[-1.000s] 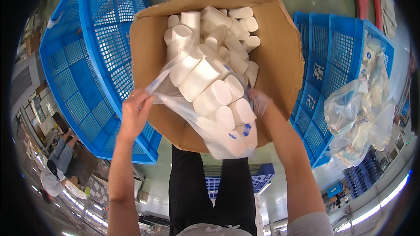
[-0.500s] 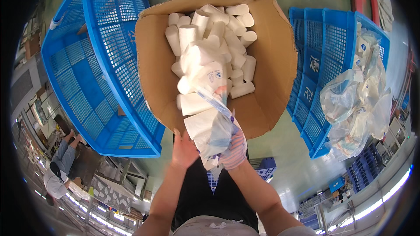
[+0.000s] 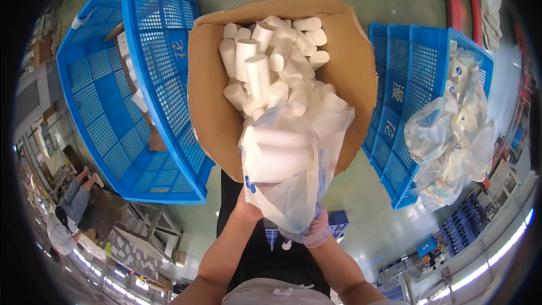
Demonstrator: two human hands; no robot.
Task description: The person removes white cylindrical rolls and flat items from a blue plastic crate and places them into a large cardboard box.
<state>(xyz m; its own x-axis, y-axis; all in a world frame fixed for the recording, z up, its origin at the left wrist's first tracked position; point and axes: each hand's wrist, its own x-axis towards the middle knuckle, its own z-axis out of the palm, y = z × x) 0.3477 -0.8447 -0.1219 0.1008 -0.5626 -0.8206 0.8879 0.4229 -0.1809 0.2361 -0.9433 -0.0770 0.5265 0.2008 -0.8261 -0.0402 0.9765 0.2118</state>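
A clear plastic bag (image 3: 293,197) with blue print hangs over the near rim of a cardboard box (image 3: 217,127), with white paper rolls (image 3: 282,155) inside it. My right hand (image 3: 317,230), in a striped glove, is closed round the gathered lower end of the bag. Bare, my left hand (image 3: 247,208) touches the bag's left side; its fingers are hidden behind the plastic. Beyond the bag, many loose white rolls (image 3: 258,76) lie heaped in the box, some upright and some tilted.
Blue mesh crates flank the box: the left crate (image 3: 169,87) holds a carton and some white items, and the right crate (image 3: 415,51) has crumpled plastic bags (image 3: 451,130) over its side. Red metal bars (image 3: 451,0) stand at the far right. A person (image 3: 70,209) is at the lower left.
The bag has swung upright and spread out, its rolls now showing through the plastic. My right hand moved down and slightly right; my left hand went from open beside the bag to behind it.
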